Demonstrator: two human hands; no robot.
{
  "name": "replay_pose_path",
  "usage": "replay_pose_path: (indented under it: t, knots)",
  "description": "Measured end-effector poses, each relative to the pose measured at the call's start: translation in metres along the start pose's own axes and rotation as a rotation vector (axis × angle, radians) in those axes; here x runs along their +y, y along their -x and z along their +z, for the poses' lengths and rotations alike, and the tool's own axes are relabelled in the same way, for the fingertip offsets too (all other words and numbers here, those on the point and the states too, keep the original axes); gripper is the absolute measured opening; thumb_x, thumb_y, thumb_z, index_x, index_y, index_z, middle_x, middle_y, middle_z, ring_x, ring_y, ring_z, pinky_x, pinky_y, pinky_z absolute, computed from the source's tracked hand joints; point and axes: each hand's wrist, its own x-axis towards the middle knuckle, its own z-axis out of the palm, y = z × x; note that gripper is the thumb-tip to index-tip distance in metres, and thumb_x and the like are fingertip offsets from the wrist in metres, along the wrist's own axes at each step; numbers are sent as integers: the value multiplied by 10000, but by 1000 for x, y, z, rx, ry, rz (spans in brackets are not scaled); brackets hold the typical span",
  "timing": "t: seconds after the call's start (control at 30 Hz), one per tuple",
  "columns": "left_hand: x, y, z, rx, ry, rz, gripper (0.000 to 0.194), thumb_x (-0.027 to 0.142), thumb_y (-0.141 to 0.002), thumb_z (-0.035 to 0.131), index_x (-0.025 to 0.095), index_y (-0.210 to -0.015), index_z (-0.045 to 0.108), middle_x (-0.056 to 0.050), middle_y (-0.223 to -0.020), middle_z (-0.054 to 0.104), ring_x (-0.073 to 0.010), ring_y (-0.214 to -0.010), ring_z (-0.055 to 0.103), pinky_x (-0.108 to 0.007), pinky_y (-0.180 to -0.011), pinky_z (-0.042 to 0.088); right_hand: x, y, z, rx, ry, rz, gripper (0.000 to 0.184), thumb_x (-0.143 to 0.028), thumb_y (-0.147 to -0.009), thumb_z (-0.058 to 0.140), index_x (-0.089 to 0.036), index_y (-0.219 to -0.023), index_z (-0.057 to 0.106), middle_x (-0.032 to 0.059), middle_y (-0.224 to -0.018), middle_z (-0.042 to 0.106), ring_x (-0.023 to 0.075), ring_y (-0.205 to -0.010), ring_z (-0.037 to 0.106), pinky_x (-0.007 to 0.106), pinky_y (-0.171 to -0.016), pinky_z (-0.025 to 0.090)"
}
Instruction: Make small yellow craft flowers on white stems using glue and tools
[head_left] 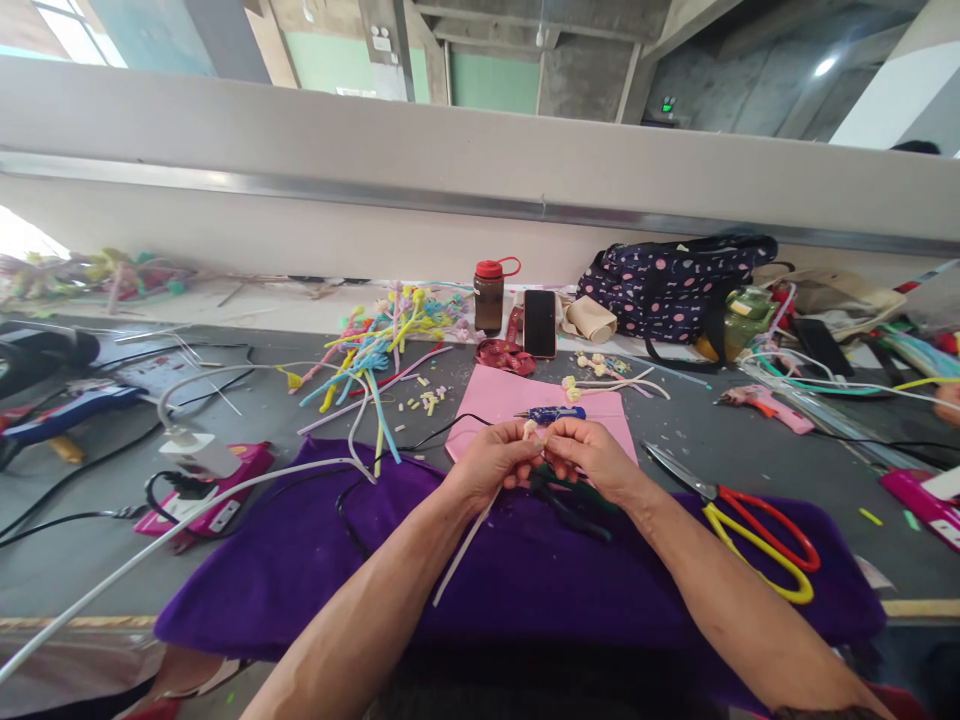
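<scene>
My left hand (501, 462) and my right hand (583, 456) meet above the near edge of a pink sheet (480, 398), fingers pinched together. Between them is a small cream piece (529, 427), mostly covered by the fingertips. A thin white pipe-cleaner-like stem (466, 556) hangs down from my left hand toward the purple cloth (300, 560). Just beyond the hands lies a blue tool (553, 413) on the sheet. Dark-handled pliers (577, 518) rest on the cloth below them. What my right fingertips grip is largely hidden.
Scissors (720, 495) with red and yellow handles lie at right, near a pink glue gun (780, 408). Colourful stems (375, 350) pile up behind left. A bottle (489, 300), phone (540, 325) and patterned bag (667, 295) stand behind. Cables cross a power strip (240, 480).
</scene>
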Motion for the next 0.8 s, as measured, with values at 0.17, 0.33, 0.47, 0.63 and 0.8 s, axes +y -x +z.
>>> replay_pose_path:
  t: [0.17,0.33,0.47,0.63,0.8]
  knots:
    - [0,-1,-2,-30,13,-18,166,246,-683,690,120,-707,585,16,-560,588,-6,-329,395,-123,-287,201,2,0,-2,-58,-109,44,237,-380,-767,635,-158,-737,557,-36,-548,564,52,-408,465,149,-367,310]
    - [1,-1,-3,-30,26,-42,178,252,-667,699,107,-705,604,8,-533,594,-4,-304,369,-138,-282,167,4,-2,-4,-88,-207,60,229,-362,-754,657,-150,-725,575,-32,-555,574,43,-394,459,142,-352,302]
    - [2,0,-2,-39,70,-37,184,254,-663,699,108,-704,595,8,-534,593,-2,-301,350,-140,-281,158,3,-3,-5,-81,-237,57,225,-359,-735,675,-148,-760,602,-8,-654,620,43,-421,485,142,-349,311]
    - [2,0,-1,-23,87,-31,189,254,-654,704,119,-693,577,13,-532,590,-3,-306,352,-137,-289,170,1,-2,-4,-35,-222,69,240,-367,-719,688,-155,-749,580,-37,-560,571,45,-392,451,145,-340,271]
    - [2,0,-1,-42,77,-24,184,247,-650,706,120,-694,579,13,-530,594,-7,-307,370,-138,-295,180,3,-2,-2,-96,-285,51,265,-393,-726,678,-161,-727,551,-40,-588,544,28,-381,363,159,-347,188]
